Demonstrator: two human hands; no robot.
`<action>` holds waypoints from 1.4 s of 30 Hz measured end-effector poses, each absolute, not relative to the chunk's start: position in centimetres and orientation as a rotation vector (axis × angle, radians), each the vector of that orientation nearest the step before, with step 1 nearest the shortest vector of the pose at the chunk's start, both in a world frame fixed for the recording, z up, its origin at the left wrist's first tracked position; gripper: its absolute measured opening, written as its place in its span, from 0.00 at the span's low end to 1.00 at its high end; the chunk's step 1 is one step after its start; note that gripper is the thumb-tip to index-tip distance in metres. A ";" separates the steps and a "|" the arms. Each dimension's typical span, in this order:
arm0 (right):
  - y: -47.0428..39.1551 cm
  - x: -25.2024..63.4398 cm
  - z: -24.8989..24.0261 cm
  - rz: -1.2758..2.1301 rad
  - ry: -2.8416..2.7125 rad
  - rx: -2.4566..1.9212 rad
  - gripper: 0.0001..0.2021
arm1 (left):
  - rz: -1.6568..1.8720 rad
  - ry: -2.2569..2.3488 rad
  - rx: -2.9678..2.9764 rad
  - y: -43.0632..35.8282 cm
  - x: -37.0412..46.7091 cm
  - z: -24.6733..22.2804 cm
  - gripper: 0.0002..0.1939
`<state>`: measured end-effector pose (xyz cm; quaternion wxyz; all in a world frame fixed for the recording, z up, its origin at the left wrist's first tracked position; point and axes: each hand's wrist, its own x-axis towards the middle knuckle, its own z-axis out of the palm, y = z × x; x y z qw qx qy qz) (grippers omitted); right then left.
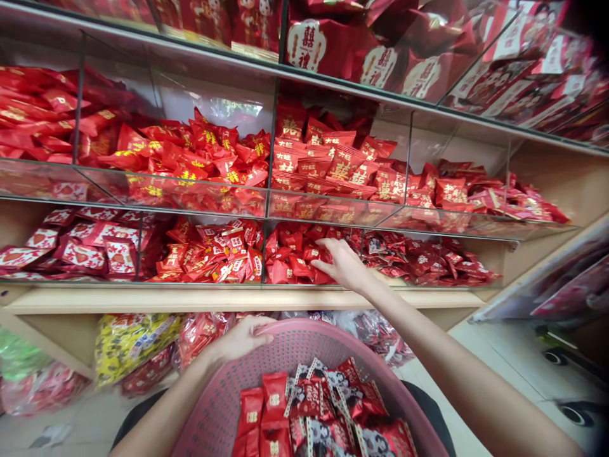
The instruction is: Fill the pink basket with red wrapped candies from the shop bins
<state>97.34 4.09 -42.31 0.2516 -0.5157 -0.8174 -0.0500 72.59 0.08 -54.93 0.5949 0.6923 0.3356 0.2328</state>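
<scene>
My left hand is closed over the rim of a pink perforated plastic basket. Inside the basket lie plain red packets on the left and red packets with black-and-white figures on the right. My right hand reaches into a lower shelf compartment, at the right side of small red wrapped sweets. Its thumb and fingers are apart, with nothing visibly held between them. Whether the fingertips touch the sweets I cannot tell.
Clear dividers and a front strip edge the shelf compartments. Above are red packets with gold characters and large red gift bags. Below the wooden ledge sit a yellow bag and other plastic bags. Wheels stand at right.
</scene>
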 end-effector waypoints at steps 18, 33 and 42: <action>4.9 98.5 -42.1 0.256 -1.985 -1.417 0.19 | 0.551 0.775 1.641 0.0 72.1 -55.8 0.20; -7.8 92.0 -49.6 0.756 -2.459 -1.171 0.17 | 0.577 0.771 1.708 0.2 72.2 -56.0 0.19; -6.3 90.2 -54.6 0.491 -2.767 -1.187 0.16 | 0.598 0.787 1.742 0.3 72.1 -56.7 0.19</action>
